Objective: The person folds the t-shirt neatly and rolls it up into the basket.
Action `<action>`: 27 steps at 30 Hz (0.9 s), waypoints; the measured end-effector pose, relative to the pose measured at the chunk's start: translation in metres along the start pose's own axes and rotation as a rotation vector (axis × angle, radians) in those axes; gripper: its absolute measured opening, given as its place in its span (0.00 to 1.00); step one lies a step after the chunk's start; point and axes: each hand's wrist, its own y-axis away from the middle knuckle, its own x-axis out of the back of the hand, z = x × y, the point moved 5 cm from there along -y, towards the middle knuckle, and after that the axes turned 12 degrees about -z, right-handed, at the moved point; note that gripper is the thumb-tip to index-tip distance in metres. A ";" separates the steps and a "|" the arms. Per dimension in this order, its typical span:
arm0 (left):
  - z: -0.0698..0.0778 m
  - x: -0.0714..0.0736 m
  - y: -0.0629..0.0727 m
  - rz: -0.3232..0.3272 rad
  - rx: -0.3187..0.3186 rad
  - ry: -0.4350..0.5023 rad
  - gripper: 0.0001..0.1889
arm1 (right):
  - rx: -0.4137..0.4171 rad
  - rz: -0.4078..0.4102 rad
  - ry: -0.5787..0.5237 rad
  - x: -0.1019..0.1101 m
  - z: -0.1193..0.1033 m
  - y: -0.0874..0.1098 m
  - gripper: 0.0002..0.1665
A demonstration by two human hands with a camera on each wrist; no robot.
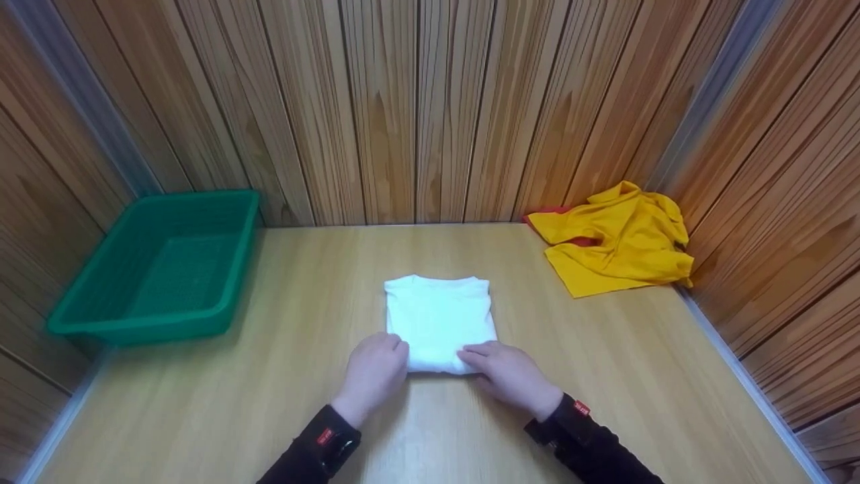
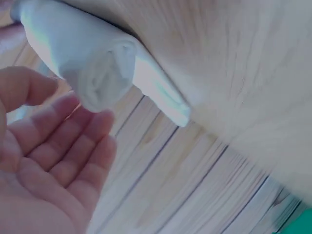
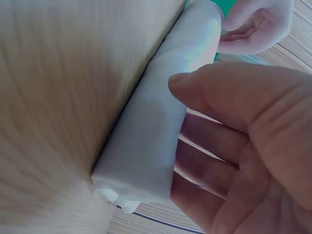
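A white folded cloth [image 1: 440, 316] lies on the middle of the wooden table, its near end turned into a thick roll. The wrist views show this roll [image 3: 146, 122] from the near side, and its spiral end [image 2: 107, 78] faces the left wrist camera. At the roll's left end is my left hand [image 1: 373, 371], fingertips against the cloth and thumb held apart. My right hand [image 1: 510, 376] touches the right part of the roll, with fairly straight fingers over the top and the thumb near its side. The cloth's far part lies flat.
A green plastic basket [image 1: 228, 296] stands at the back left. Crumpled yellow cloth [image 1: 625, 242] lies at the back right, with a red cloth [image 1: 554, 210] peeking out beneath it. Wood-panelled walls [image 1: 390, 107] enclose the table [image 1: 302, 289] at the back and sides.
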 end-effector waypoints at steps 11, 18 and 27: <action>0.003 -0.014 0.004 -0.107 0.007 -0.067 0.09 | 0.021 0.006 0.003 0.000 0.004 -0.004 0.28; -0.005 -0.015 -0.002 -0.143 0.072 0.075 0.08 | -0.024 0.012 -0.006 -0.001 0.010 -0.010 0.25; -0.006 -0.009 0.007 -0.178 0.074 0.199 0.11 | -0.016 0.003 -0.023 -0.004 0.011 -0.006 0.23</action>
